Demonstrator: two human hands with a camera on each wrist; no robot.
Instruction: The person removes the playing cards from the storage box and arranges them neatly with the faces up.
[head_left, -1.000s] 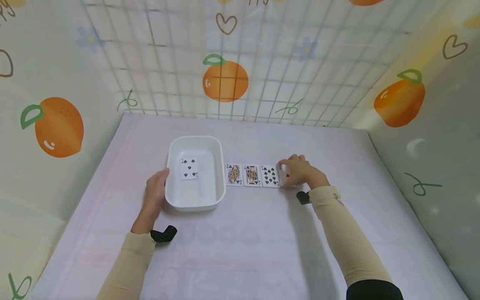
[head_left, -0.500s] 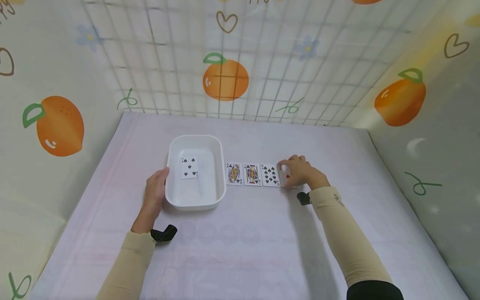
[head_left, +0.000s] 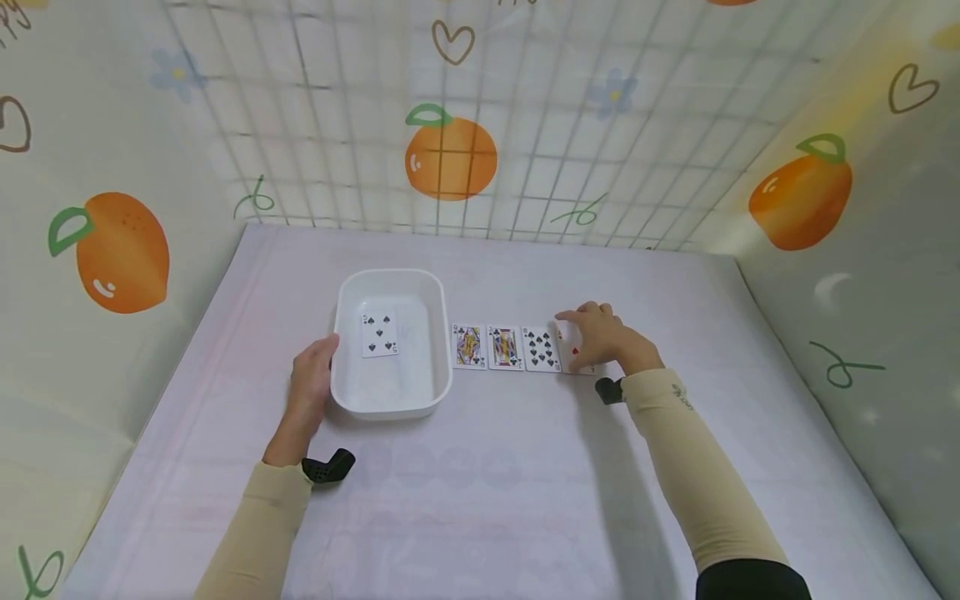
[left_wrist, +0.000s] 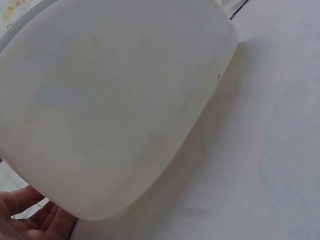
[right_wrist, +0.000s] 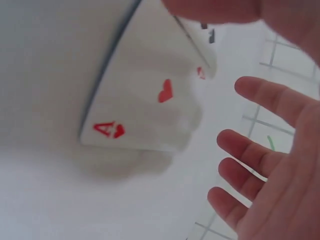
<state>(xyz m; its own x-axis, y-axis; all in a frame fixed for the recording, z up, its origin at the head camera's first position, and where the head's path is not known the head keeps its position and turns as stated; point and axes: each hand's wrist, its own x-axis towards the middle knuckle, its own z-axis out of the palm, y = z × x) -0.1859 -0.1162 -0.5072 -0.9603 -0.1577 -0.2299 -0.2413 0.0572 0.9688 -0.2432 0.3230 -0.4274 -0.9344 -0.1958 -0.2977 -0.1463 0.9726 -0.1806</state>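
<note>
My left hand (head_left: 309,387) grips the left side of a white plastic tub (head_left: 392,414), thumb at the rim. In the left wrist view its fingers (left_wrist: 52,220) show beside the tub's wall. A five of spades (head_left: 379,336) lies face up inside the tub. My right hand (head_left: 604,337) is over the ace of hearts (right_wrist: 135,95) at the right end of a card row. In the right wrist view its fingers are spread apart off the card's far edge, and the thumb (right_wrist: 220,10) overlaps the card's side.
Left of the ace lie a black-suited number card (head_left: 541,350), a face card of clubs (head_left: 505,348) and a queen of clubs (head_left: 468,347), which is close to the tub's right wall. A white cloth covers the table (head_left: 465,517); a grid panel (head_left: 525,167) stands behind.
My right fingers have let go of the ace of hearts and spread, with the hand slightly raised; the card stays at the row's end. My left hand and the tub have not moved.
</note>
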